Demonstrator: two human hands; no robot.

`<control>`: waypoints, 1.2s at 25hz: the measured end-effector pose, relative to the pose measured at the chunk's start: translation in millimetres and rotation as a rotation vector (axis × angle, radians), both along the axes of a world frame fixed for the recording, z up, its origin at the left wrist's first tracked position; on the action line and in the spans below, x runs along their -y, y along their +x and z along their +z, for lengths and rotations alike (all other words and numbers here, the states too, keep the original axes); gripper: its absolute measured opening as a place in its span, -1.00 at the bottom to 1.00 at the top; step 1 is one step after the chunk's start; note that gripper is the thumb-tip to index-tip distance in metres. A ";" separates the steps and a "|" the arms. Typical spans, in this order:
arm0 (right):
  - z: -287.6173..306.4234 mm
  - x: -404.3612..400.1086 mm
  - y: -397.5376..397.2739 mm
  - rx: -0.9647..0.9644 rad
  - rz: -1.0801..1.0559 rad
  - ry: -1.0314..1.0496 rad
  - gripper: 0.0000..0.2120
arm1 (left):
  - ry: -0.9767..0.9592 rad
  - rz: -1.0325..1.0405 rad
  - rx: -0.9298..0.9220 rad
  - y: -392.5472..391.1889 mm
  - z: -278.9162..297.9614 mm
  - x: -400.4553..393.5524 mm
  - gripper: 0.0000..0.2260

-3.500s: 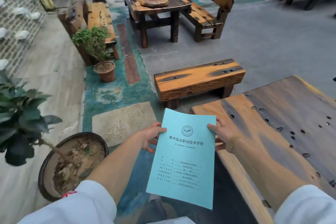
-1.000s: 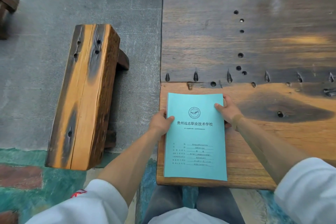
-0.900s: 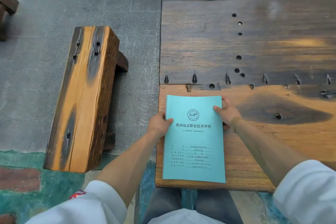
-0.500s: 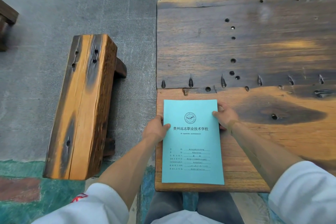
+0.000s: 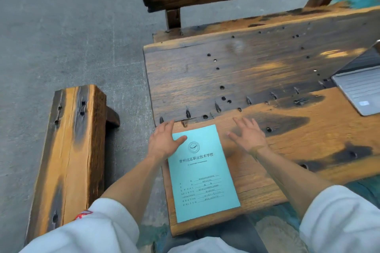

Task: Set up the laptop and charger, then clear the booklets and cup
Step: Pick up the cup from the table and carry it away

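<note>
The turquoise booklet point(image 5: 202, 172) lies flat on the near left corner of the wooden table point(image 5: 267, 72), its printed cover facing up and its long edges slightly skewed to the table edge. Its lower edge sits close to the near table edge.

The left hand point(image 5: 164, 141) rests at the booklet's upper left corner with fingers extended; the thumb lies across the cover, and nothing is gripped. The right hand point(image 5: 249, 135) is spread, fingers straight, beside the booklet's upper right edge and apart from it. Whether the palm touches the table cannot be determined.

An open laptop point(image 5: 359, 86) stands at the far right of the table, partly out of view. No charger or cup is visible. A wooden bench point(image 5: 72, 150) stands on the floor to the left.

Handling assessment: the booklet appears thin, light and flexible, and is likely to sag if held by one corner. The smooth cover may slide on the wood. Recommended hold: pinch both long edges near mid-height, or slide the booklet past the table edge and grip there with thumb above, fingers below.
</note>
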State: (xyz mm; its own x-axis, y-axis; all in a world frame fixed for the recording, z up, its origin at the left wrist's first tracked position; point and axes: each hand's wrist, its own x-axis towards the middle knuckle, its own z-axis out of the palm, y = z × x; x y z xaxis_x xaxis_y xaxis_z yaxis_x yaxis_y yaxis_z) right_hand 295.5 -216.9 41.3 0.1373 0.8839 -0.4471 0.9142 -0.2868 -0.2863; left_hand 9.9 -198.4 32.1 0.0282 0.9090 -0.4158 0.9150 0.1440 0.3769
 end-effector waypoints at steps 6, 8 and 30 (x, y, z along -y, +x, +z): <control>57.6 37.4 75.7 0.150 -0.073 0.121 -0.26 | 0.190 -0.343 0.027 70.5 54.6 -39.8 -0.23; 75.8 55.4 107.2 0.185 -0.145 0.152 -0.26 | 0.252 -0.440 0.047 107.9 72.2 -46.2 -0.21; 145.0 436.1 475.7 0.347 -0.907 0.224 -0.23 | 0.427 -1.148 0.106 603.3 151.1 145.5 -0.15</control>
State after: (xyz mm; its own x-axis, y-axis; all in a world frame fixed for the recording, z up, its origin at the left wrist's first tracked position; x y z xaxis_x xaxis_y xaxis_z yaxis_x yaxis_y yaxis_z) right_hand 771.2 -653.0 186.3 0.8942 0.4385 -0.0902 0.4188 -0.8905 -0.1777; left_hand 613.2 -343.9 183.2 0.9171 0.3969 -0.0378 0.3913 -0.8777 0.2768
